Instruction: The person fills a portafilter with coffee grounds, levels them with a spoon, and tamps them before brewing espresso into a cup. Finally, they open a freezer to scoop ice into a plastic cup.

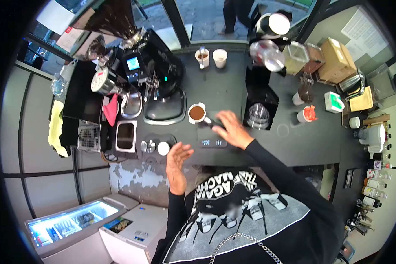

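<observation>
A portafilter filled with brown ground coffee rests on a dark digital scale with a lit display. Its dark handle points toward my right hand, whose fingers are stretched out and apart at the handle's end; whether they touch it is hard to see. My left hand is raised over the counter's front edge, fingers loosely extended and holding nothing. Closest to it are a white round-topped item and a metal tamper-like piece on a dark mat.
A black grinder with a lit screen stands back left, above a drip tray. Two paper cups are by the window. Right are a glass vessel on a black stand, a cup with red contents and cardboard box.
</observation>
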The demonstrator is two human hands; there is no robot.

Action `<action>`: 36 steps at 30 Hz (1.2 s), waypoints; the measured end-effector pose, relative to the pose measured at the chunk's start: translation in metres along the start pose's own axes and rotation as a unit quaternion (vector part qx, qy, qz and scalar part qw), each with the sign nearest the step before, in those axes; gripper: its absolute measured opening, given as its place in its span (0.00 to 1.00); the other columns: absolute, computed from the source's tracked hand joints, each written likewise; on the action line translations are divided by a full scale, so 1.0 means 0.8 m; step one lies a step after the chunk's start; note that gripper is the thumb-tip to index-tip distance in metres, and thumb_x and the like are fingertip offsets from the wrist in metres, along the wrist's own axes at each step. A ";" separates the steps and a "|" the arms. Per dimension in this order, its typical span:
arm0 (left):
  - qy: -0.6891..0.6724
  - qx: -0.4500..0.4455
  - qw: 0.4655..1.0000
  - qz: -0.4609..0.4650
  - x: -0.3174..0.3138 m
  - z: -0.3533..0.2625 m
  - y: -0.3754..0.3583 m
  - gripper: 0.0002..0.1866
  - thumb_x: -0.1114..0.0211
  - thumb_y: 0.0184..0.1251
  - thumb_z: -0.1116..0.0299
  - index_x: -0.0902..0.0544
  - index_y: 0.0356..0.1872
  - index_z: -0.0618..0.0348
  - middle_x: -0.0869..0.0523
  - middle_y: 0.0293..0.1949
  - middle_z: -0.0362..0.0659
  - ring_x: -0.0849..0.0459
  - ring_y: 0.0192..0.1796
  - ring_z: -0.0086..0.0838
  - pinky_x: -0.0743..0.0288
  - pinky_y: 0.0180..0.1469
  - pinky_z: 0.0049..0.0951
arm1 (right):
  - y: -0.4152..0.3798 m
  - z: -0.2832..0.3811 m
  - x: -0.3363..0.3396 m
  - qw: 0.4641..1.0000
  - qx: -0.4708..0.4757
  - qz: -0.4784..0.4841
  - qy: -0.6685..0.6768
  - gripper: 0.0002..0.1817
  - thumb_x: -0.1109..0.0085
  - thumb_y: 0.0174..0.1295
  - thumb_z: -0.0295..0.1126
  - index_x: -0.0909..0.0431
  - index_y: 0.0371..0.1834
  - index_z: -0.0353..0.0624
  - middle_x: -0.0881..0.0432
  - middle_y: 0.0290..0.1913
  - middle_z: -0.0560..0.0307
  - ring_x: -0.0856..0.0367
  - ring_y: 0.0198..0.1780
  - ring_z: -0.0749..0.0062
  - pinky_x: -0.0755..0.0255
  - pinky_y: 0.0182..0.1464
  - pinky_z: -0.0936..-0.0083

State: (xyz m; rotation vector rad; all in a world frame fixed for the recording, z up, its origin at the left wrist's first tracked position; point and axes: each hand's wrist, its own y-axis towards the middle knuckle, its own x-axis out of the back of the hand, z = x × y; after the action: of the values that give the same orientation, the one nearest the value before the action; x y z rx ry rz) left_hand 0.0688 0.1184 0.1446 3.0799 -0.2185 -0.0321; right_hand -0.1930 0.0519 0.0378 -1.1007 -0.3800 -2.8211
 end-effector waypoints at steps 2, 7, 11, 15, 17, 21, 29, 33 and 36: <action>-0.009 -0.002 1.000 -0.002 0.005 -0.003 0.000 0.42 0.63 0.83 0.33 0.32 0.74 0.64 0.18 0.61 0.52 0.15 0.60 0.38 0.25 0.67 0.41 | 0.011 0.011 -0.002 0.997 0.042 -0.009 -0.058 0.30 0.32 0.68 0.51 0.20 0.56 0.32 0.27 0.60 0.43 0.31 0.66 0.47 0.32 0.69 0.56; -0.045 0.009 0.999 -0.007 0.041 0.009 0.004 0.42 0.63 0.83 0.33 0.31 0.72 0.64 0.17 0.61 0.51 0.15 0.58 0.36 0.24 0.65 0.38 | 0.030 0.015 -0.014 0.990 0.024 0.017 -0.135 0.25 0.36 0.69 0.52 0.18 0.39 0.35 0.26 0.47 0.47 0.28 0.55 0.52 0.33 0.57 0.57; -0.045 -0.013 0.998 0.039 0.089 0.015 0.027 0.40 0.63 0.85 0.35 0.32 0.72 0.66 0.17 0.60 0.53 0.14 0.57 0.36 0.22 0.64 0.36 | 0.026 0.025 -0.025 0.991 0.015 -0.009 -0.136 0.23 0.35 0.69 0.51 0.19 0.39 0.36 0.25 0.46 0.47 0.26 0.52 0.50 0.32 0.56 0.58; -0.017 -0.041 0.998 0.053 0.160 -0.005 0.056 0.36 0.62 0.87 0.40 0.30 0.71 0.65 0.17 0.62 0.53 0.14 0.59 0.37 0.23 0.65 0.36 | 0.023 0.056 -0.046 0.990 -0.028 -0.044 -0.127 0.24 0.33 0.68 0.50 0.18 0.42 0.34 0.23 0.49 0.45 0.25 0.54 0.49 0.30 0.59 0.57; 0.062 -0.080 0.994 -0.040 0.185 -0.015 0.075 0.32 0.58 0.87 0.41 0.22 0.62 0.63 0.12 0.44 0.48 0.11 0.44 0.30 0.17 0.49 0.29 | 0.025 0.082 -0.056 0.992 -0.089 -0.046 -0.081 0.25 0.33 0.68 0.49 0.18 0.43 0.32 0.23 0.49 0.43 0.24 0.54 0.45 0.29 0.59 0.55; -0.047 0.007 0.995 -0.085 0.302 -0.052 0.129 0.35 0.62 0.84 0.34 0.26 0.27 0.52 0.31 0.16 0.32 0.35 0.17 0.19 0.43 0.20 0.23 | 0.028 0.124 -0.082 0.987 -0.132 -0.082 -0.043 0.23 0.31 0.67 0.46 0.19 0.43 0.31 0.25 0.49 0.42 0.23 0.54 0.45 0.28 0.57 0.58; -0.519 0.061 0.811 0.264 0.518 -0.229 0.361 0.43 0.63 0.63 0.14 0.37 0.28 0.51 0.44 0.22 0.31 0.45 0.21 0.18 0.48 0.23 0.23 | 0.024 0.185 -0.113 0.975 -0.122 -0.168 -0.078 0.20 0.28 0.65 0.38 0.25 0.36 0.30 0.26 0.43 0.44 0.24 0.46 0.49 0.29 0.50 0.61; -0.585 0.040 0.760 0.280 0.533 -0.240 0.361 0.44 0.62 0.60 0.12 0.38 0.26 0.51 0.44 0.21 0.31 0.46 0.20 0.18 0.49 0.23 0.23 | 0.017 0.180 -0.119 0.971 -0.137 -0.182 -0.069 0.20 0.28 0.65 0.38 0.25 0.38 0.29 0.26 0.45 0.43 0.24 0.48 0.46 0.29 0.52 0.60; -0.584 0.027 0.757 0.292 0.540 -0.238 0.342 0.44 0.62 0.60 0.12 0.39 0.26 0.50 0.44 0.20 0.31 0.46 0.20 0.19 0.50 0.22 0.23 | 0.013 0.190 -0.113 0.972 -0.146 -0.171 -0.059 0.21 0.28 0.65 0.39 0.23 0.40 0.28 0.25 0.46 0.42 0.23 0.49 0.44 0.29 0.53 0.59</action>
State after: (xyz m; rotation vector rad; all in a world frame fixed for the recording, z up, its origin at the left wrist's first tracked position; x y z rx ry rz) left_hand 0.4628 -0.2036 0.3425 2.3586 -1.1650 -1.8760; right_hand -0.0250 0.0808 0.0868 -1.3838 -0.1782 -3.2022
